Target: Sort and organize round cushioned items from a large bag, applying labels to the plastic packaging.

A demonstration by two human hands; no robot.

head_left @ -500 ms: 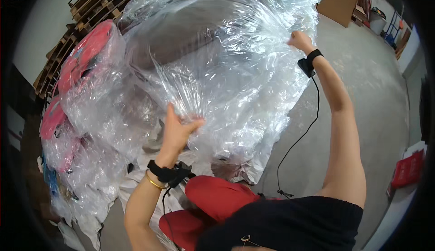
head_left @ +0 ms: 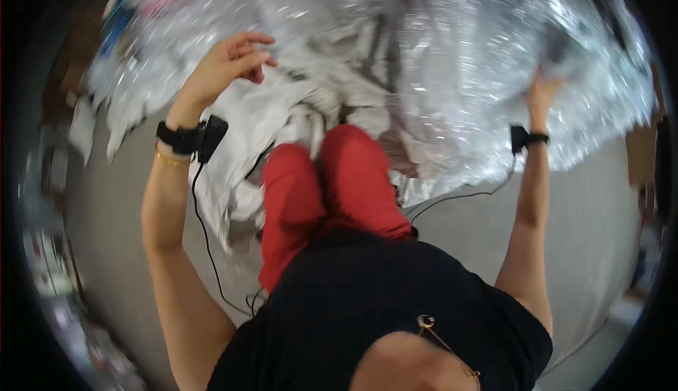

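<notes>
Clear plastic film (head_left: 466, 59) lies in a big crinkled, glossy heap across the front and right. My right hand (head_left: 544, 94) is against the film at the right, next to a dark patch. Its fingers are smeared by motion, so their grip does not show. Held up at the left, my left hand (head_left: 227, 66) has nothing in it. Its fingers are loosely bent and apart, over crumpled off-white sheeting (head_left: 282, 109). Each wrist wears a black strap with a small box and cable.
My red-trousered knees (head_left: 353, 165) are bent close to the sheeting. A thin black cable (head_left: 459, 195) crosses the grey floor (head_left: 586, 229) by my right arm. A cardboard box (head_left: 641, 154) stands at the right edge. Blurred items line the left rim.
The view has swung down towards my body. My left hand has come away from the film to the left. My right hand stays at the film, now lower beside me.
</notes>
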